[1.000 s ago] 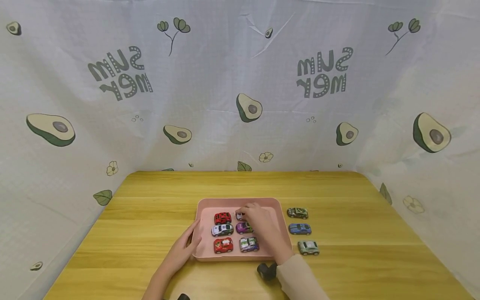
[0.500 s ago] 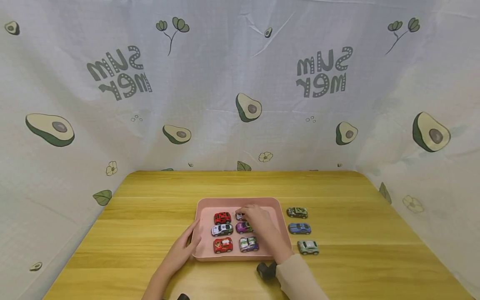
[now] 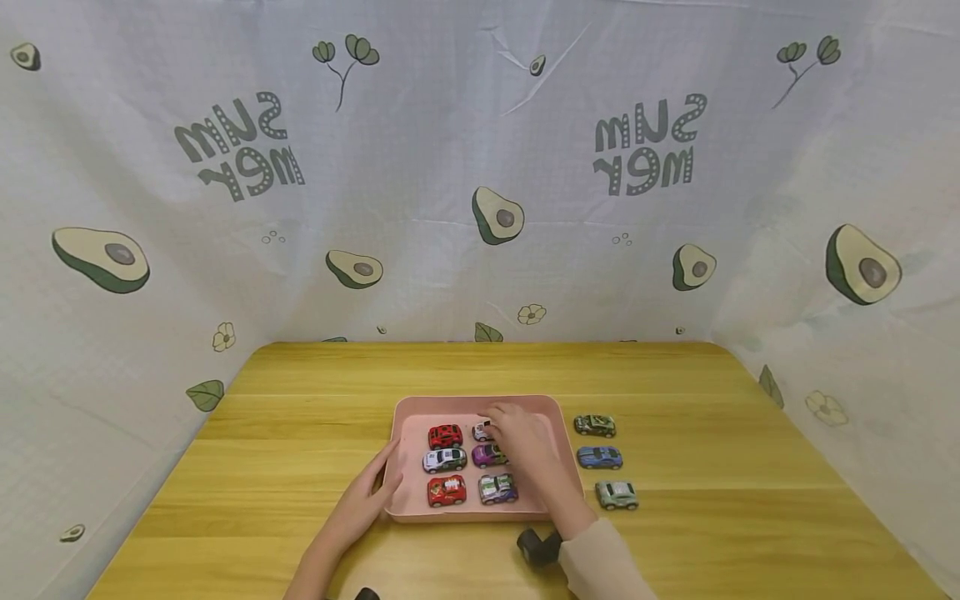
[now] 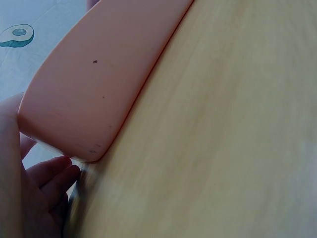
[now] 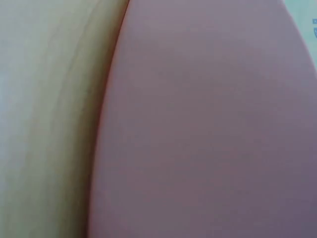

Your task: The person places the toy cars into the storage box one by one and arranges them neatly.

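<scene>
A pink tray [image 3: 551, 508] on the table holds two columns of toy cars. My left hand [image 3: 365, 500] grips its left wall, thumb over the rim and the other fingers along the outside. In the left wrist view, fingertips [image 4: 69, 173] show close to the tray's lower corner. My right hand [image 3: 521, 437] reaches over the tray, fingers loosely bent just beside a white toy car [image 3: 481, 431], whose right part they hide. Below that car sits a purple toy car [image 3: 487, 455], partly covered by the hand. The right wrist view shows only the tray's outer wall [image 5: 198, 124] and wood.
Also in the tray are a red spotted car [image 3: 446, 436], a white car [image 3: 444, 460], a red car [image 3: 447, 491] and a white-green car [image 3: 498, 489]. Right of the tray stand a camouflage car [image 3: 596, 426], a blue car [image 3: 600, 457] and a pale green car [image 3: 617, 495].
My right hand has drawn slightly back to the right from the white toy car and loosened, so more of the car shows. The left hand and the tray stay put.
</scene>
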Demonstrator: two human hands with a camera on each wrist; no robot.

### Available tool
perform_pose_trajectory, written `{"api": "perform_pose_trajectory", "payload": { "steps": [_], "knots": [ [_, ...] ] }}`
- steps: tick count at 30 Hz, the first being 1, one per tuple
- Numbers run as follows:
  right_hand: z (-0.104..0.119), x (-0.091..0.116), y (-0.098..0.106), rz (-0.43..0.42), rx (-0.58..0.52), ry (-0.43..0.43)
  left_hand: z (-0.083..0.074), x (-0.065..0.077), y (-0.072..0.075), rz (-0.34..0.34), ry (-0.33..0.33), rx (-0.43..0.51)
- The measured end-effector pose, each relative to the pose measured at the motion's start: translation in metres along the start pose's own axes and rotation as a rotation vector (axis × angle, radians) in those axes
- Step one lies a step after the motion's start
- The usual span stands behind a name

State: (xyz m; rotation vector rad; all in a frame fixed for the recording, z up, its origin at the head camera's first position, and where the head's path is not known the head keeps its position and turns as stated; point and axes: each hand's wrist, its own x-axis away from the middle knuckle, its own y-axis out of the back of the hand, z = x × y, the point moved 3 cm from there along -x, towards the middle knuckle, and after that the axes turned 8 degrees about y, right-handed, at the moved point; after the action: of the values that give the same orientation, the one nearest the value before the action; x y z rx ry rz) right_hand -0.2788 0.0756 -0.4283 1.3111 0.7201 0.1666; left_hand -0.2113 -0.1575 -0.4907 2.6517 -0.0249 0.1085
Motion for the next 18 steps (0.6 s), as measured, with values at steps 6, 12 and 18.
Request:
{"api": "perform_pose_trajectory", "payload": {
  "steps": [6,12,18],
  "knots": [
    [0.0,0.005,0.006,-0.064,0.045,-0.029,0.0,0.0,0.0,0.001,-0.001,0.005],
    [0.0,0.012,0.011,-0.101,0.011,-0.076,0.0,0.0,0.0,0.003,-0.012,0.004],
    [-0.001,0.023,0.02,-0.134,0.016,-0.101,0.001,0.0,0.0,0.009,-0.009,0.02]
  ]
}}
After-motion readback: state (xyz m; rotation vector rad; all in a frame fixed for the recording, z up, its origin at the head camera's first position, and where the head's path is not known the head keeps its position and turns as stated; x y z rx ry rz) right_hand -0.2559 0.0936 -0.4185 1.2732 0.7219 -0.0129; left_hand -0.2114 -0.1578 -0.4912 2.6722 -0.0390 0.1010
